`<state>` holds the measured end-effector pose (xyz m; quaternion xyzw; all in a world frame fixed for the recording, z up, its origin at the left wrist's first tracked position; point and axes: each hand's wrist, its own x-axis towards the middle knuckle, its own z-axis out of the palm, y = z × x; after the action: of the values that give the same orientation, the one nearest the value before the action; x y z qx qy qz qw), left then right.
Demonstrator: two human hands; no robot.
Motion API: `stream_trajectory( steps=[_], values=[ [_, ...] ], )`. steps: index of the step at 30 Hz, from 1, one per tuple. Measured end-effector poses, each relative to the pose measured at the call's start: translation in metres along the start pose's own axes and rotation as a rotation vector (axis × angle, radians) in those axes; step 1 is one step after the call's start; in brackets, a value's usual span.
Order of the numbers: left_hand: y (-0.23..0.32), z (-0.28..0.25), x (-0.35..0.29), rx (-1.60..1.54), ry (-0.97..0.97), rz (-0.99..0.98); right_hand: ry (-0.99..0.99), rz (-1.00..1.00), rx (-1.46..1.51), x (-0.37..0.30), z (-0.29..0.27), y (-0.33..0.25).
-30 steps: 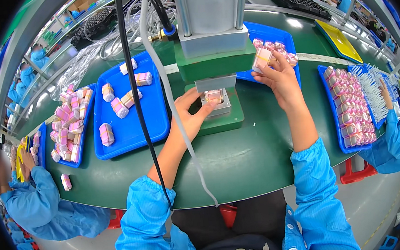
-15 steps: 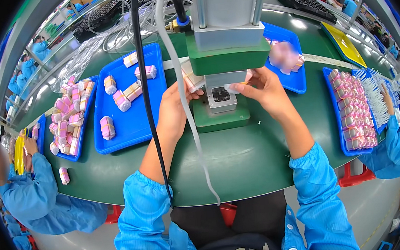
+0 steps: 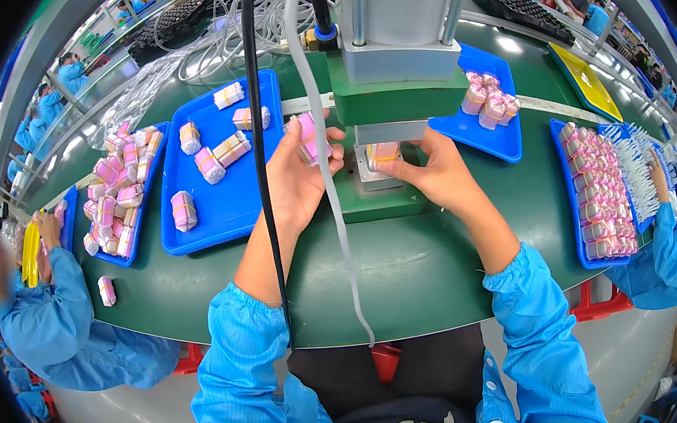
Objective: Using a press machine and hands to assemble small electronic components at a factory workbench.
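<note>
A pink-and-white wrapped bundle point(image 3: 310, 143) rests in the curled fingers of my left hand point(image 3: 291, 179), just left of the press. With thumb and fingers, my right hand point(image 3: 442, 177) grips another pink-and-white bundle point(image 3: 383, 154) that has a yellow band around it. That one sits at the square metal fixture point(image 3: 376, 182) on the green base of the press point(image 3: 386, 205). Directly above hangs the press's green upper block point(image 3: 397, 100) with a metal plate under it. Whether the bundle is fully seated in the fixture I cannot tell.
Left of me a blue tray point(image 3: 231, 230) carries several loose bundles, beside a heaped tray point(image 3: 123, 261). One bundle point(image 3: 106, 291) lies on the table. Behind the press at right is a blue tray point(image 3: 502, 146). A black cable point(image 3: 260, 138) and a grey hose point(image 3: 327, 172) hang before my left forearm.
My right hand has brought a banded bundle over the fixture, whose opening was visible before. My left hand has rolled palm-up with its bundle. The whole view has shifted slightly.
</note>
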<state>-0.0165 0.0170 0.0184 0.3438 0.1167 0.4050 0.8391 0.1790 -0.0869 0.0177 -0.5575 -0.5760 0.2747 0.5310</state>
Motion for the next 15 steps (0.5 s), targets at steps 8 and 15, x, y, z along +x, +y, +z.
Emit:
stream_trajectory(
  steps=[8,15],
  values=[
    [-0.0003,-0.0058,-0.0018,0.094,0.027,0.034,-0.028,-0.135,-0.109,0.0,-0.0043,-0.0022],
    [0.0001,-0.0054,-0.0022,0.034,-0.047,0.029,-0.067,-0.072,-0.045,0.0023,-0.0054,0.0009]
  ],
)
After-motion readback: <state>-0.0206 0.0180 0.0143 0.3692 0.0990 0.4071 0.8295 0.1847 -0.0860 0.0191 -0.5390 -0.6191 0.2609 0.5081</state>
